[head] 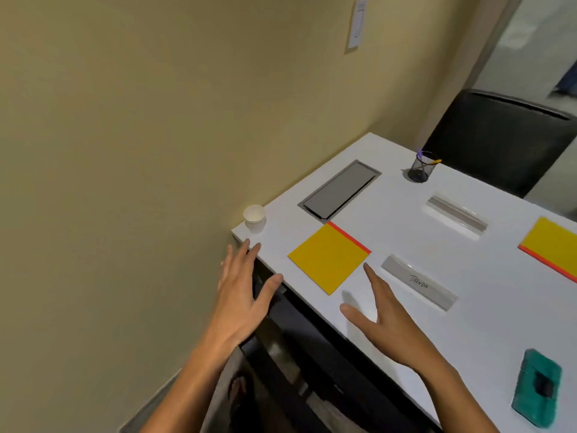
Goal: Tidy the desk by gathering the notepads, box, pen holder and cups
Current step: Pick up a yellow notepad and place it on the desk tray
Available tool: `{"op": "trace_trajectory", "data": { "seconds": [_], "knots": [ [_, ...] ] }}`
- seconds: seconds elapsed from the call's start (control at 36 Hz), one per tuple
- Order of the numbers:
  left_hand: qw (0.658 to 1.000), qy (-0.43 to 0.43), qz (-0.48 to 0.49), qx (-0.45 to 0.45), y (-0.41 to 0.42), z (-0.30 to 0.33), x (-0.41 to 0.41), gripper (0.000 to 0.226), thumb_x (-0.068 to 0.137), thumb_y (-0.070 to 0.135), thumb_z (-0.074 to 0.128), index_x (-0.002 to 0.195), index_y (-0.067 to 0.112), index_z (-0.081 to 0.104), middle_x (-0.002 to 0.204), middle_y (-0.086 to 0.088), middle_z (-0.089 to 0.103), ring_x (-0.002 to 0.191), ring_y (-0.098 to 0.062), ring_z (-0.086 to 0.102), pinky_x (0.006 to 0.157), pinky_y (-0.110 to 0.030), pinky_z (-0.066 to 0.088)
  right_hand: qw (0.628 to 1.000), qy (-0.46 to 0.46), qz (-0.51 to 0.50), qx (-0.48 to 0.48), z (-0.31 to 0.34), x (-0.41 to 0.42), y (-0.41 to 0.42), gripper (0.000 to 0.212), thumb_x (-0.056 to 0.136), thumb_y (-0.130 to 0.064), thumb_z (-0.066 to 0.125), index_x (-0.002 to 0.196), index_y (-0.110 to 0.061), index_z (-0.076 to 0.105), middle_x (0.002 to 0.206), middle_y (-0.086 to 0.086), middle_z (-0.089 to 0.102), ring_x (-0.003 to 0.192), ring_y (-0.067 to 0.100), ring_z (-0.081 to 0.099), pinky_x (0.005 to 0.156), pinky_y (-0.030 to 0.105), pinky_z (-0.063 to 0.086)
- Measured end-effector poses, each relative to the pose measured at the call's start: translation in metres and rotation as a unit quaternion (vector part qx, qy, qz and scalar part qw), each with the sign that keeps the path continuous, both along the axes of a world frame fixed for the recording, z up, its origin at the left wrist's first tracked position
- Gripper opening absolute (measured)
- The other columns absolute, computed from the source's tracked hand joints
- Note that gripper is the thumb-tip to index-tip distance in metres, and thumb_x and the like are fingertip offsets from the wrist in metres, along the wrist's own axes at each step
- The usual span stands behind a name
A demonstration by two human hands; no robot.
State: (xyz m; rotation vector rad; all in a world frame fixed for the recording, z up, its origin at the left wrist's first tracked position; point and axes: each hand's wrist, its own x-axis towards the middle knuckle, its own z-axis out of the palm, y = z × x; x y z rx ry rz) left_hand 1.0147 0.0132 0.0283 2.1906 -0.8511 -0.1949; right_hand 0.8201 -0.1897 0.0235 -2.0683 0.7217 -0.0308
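A yellow notepad (327,257) with a red spine lies near the white desk's (468,307) left edge. A second yellow notepad (552,248) is cut off at the right edge of view. A white paper cup (254,215) stands on the desk's near-left corner by the wall. A black mesh pen holder (419,170) with pens stands at the far side. My left hand (242,295) hovers open off the desk's corner, below the cup. My right hand (384,320) is open over the desk, fingertips just right of the near notepad. Neither hand holds anything.
Two clear name-plate stands rest on the desk, one (418,282) lettered, one (456,218) further back. A green eraser-like block (537,387) lies at the near right. A grey cable hatch (340,190) is set into the desktop. A black chair (502,139) stands behind.
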Motion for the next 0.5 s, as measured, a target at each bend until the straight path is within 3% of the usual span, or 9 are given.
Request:
{"op": "trace_trajectory", "data": {
  "seconds": [0.17,0.33,0.44,0.5],
  "knots": [
    [0.993,0.056,-0.104,-0.016,-0.032,-0.010,0.072,0.077,0.088,0.071,0.044,0.154,0.037,0.022,0.164,0.018,0.013,0.152,-0.001,-0.007,0.125,-0.048,0.011,0.993,0.019,-0.112,-0.031,0.008,0.021,-0.012,0.097,0.082,-0.079,0.050,0.157,-0.051,-0.005,0.162,-0.030,0.004,0.142,-0.012,0.008,0.116,0.024,0.015],
    [0.981,0.082,-0.178,-0.008,-0.052,-0.019,0.120,0.079,0.088,0.067,0.048,0.154,0.034,0.023,0.164,0.013,0.018,0.152,-0.008,0.011,0.124,-0.044,0.019,0.986,0.035,-0.152,-0.055,0.018,0.048,-0.011,0.098,0.082,-0.079,0.050,0.160,-0.046,0.001,0.166,-0.024,0.010,0.149,-0.003,0.013,0.116,0.025,0.016],
    [0.969,0.079,-0.231,0.021,-0.065,-0.026,0.139,0.085,0.088,0.072,0.045,0.156,0.030,0.017,0.165,0.008,0.016,0.151,-0.009,0.013,0.122,-0.035,0.017,0.975,0.018,-0.214,-0.054,0.027,0.059,-0.014,0.102,0.078,-0.079,0.052,0.161,-0.043,0.006,0.168,-0.016,0.015,0.154,0.012,0.022,0.122,0.042,0.027],
    [0.964,0.099,-0.243,0.031,-0.073,-0.029,0.144,0.087,0.087,0.070,0.047,0.157,0.029,0.016,0.165,0.008,0.016,0.151,-0.010,0.014,0.121,-0.032,0.017,0.971,0.009,-0.231,-0.055,0.029,0.062,-0.014,0.104,0.075,-0.081,0.051,0.161,-0.043,0.007,0.169,-0.015,0.016,0.154,0.015,0.024,0.121,0.044,0.028]
  ]
}}
